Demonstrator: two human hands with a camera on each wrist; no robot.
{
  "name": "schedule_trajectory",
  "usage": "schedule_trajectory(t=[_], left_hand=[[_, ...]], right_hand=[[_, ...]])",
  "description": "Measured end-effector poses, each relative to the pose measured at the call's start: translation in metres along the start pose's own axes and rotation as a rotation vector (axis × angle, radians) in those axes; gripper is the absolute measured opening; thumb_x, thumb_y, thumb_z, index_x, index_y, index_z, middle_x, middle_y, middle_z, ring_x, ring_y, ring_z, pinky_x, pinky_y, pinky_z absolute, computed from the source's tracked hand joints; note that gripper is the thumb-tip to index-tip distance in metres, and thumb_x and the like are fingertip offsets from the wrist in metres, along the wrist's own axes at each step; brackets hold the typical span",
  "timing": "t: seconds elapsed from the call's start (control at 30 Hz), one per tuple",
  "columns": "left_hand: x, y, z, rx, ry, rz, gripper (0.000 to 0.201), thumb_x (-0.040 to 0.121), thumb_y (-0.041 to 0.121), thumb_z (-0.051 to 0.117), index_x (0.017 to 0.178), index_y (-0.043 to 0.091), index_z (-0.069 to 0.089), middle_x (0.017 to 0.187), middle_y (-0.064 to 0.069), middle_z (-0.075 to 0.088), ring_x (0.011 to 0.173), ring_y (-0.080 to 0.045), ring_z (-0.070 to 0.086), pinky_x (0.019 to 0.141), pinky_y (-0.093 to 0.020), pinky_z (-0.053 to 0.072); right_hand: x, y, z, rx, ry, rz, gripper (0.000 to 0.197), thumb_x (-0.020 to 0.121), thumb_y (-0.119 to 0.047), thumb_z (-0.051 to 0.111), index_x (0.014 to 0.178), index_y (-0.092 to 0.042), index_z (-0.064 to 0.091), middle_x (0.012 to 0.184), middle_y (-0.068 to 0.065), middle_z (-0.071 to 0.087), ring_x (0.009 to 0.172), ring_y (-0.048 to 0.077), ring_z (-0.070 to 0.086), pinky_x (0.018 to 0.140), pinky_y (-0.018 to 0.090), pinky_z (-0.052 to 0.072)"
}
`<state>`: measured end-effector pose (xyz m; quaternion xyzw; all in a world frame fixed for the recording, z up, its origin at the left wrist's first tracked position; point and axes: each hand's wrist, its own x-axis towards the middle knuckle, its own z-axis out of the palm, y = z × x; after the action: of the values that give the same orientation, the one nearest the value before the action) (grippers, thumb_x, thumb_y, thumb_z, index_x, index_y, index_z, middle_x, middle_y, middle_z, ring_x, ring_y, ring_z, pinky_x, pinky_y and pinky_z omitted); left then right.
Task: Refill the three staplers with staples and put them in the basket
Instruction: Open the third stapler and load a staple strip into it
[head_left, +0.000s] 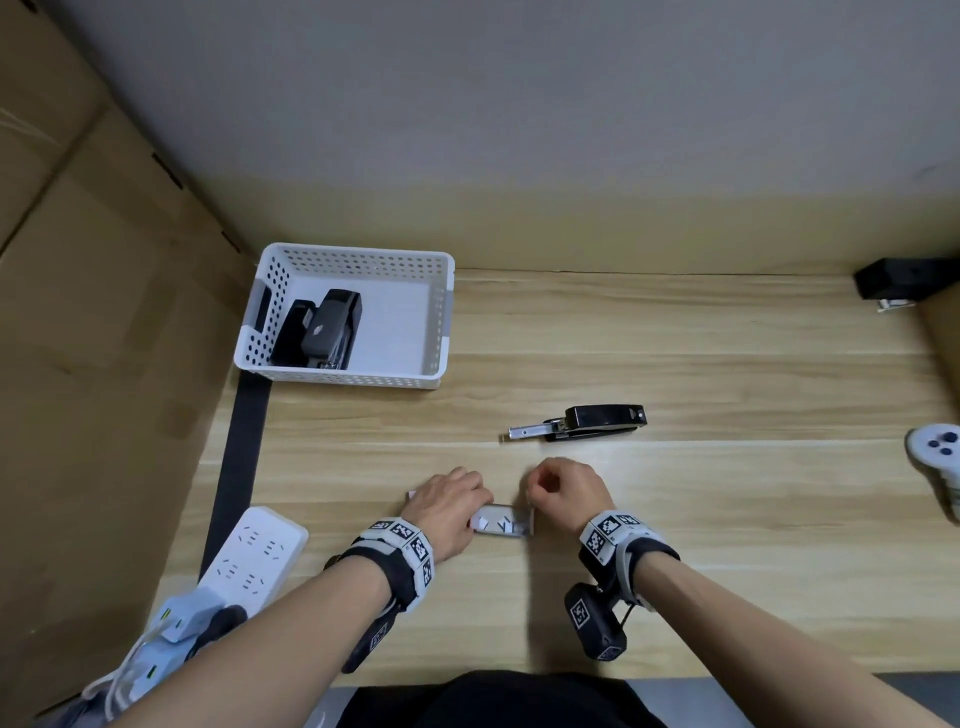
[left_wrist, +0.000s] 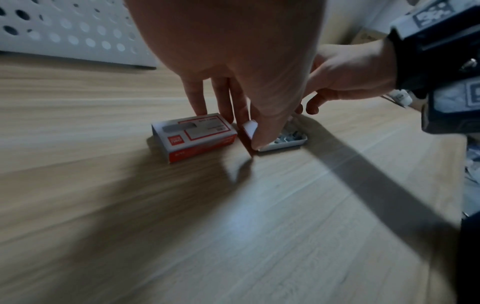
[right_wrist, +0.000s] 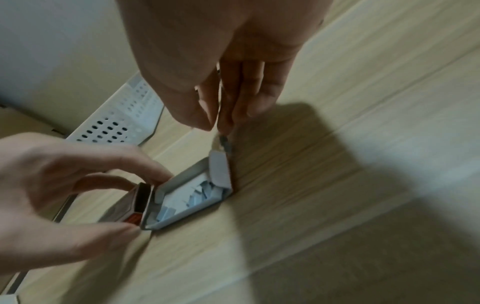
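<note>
1. White plastic basket (head_left: 343, 312) at the table's far left edge already holds two staplers (head_left: 319, 325).
2. Left hand (head_left: 449, 512) pinches the staple box sleeve (left_wrist: 193, 135), steadying it near the front edge.
3. Right hand (head_left: 563, 493) pinches a staple strip (right_wrist: 222, 142) just above the open tray (right_wrist: 187, 197); loose staples could spill if it snags.
4. Third stapler (head_left: 587, 423), magazine out, lies apart, beyond both hands.

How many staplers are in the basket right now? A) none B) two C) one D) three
B: two dark staplers lie side by side against the left wall of the white basket, while a third stapler sits on the table with its staple tray pulled out.
</note>
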<state>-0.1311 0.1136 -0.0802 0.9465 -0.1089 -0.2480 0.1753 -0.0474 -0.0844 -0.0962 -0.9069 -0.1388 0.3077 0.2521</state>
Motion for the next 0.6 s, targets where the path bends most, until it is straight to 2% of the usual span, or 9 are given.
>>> schedule_trajectory(t=[0.13,0.27,0.33,0.43,0.53,0.6], left_hand=[[0.002,0.001,-0.002,0.029,-0.033,0.034,0.041,0.084,0.017,0.057,0.125,0.022,0.057,0.114,0.003,0.052,0.110,-0.018,0.045,0.095,-0.034,0.040],[0.009,0.004,-0.004,0.020,-0.049,0.007,0.042,0.086,0.015,0.052,0.127,0.022,0.058,0.116,0.004,0.054,0.112,-0.018,0.045,0.096,-0.035,0.042],[0.012,0.008,-0.005,-0.002,-0.077,-0.030,0.042,0.086,0.020,0.051,0.127,0.022,0.057,0.118,0.003,0.054,0.114,-0.019,0.045,0.097,-0.037,0.042],[0.017,0.018,-0.006,0.015,-0.111,-0.069,0.044,0.085,0.034,0.053,0.127,0.022,0.055,0.118,0.001,0.055,0.115,-0.021,0.047,0.095,-0.038,0.042],[0.020,0.025,-0.002,0.083,-0.165,-0.061,0.061,0.079,0.048,0.062,0.132,0.022,0.048,0.121,0.001,0.050,0.113,-0.021,0.045,0.093,-0.039,0.043],[0.020,0.028,0.004,0.159,-0.162,-0.046,0.061,0.078,0.043,0.068,0.131,0.021,0.047,0.122,0.000,0.048,0.113,-0.022,0.044,0.091,-0.039,0.042]], right_hand=[[0.005,0.008,0.004,0.040,-0.031,0.041,0.008,0.079,-0.027,0.061,0.072,-0.029,0.065,0.077,-0.011,0.069,0.075,0.011,0.063,0.072,0.031,0.054],[0.004,0.016,0.000,0.109,-0.053,-0.002,0.011,0.080,-0.022,0.060,0.081,-0.030,0.067,0.087,-0.015,0.070,0.081,0.004,0.063,0.076,0.026,0.052],[-0.003,0.023,-0.001,0.146,-0.084,-0.032,0.021,0.076,-0.016,0.059,0.088,-0.030,0.069,0.089,-0.014,0.069,0.082,0.001,0.063,0.078,0.026,0.053],[-0.014,0.035,0.001,0.171,-0.105,-0.087,0.036,0.069,-0.008,0.056,0.096,-0.028,0.068,0.094,-0.011,0.063,0.084,0.006,0.060,0.081,0.031,0.053],[-0.016,0.040,0.003,0.045,-0.129,-0.159,0.039,0.071,-0.014,0.063,0.106,-0.031,0.062,0.101,-0.012,0.054,0.089,0.006,0.055,0.081,0.030,0.052],[-0.013,0.040,0.004,-0.040,-0.150,-0.182,0.035,0.075,-0.022,0.069,0.107,-0.033,0.060,0.104,-0.013,0.052,0.095,0.007,0.053,0.081,0.029,0.051]])
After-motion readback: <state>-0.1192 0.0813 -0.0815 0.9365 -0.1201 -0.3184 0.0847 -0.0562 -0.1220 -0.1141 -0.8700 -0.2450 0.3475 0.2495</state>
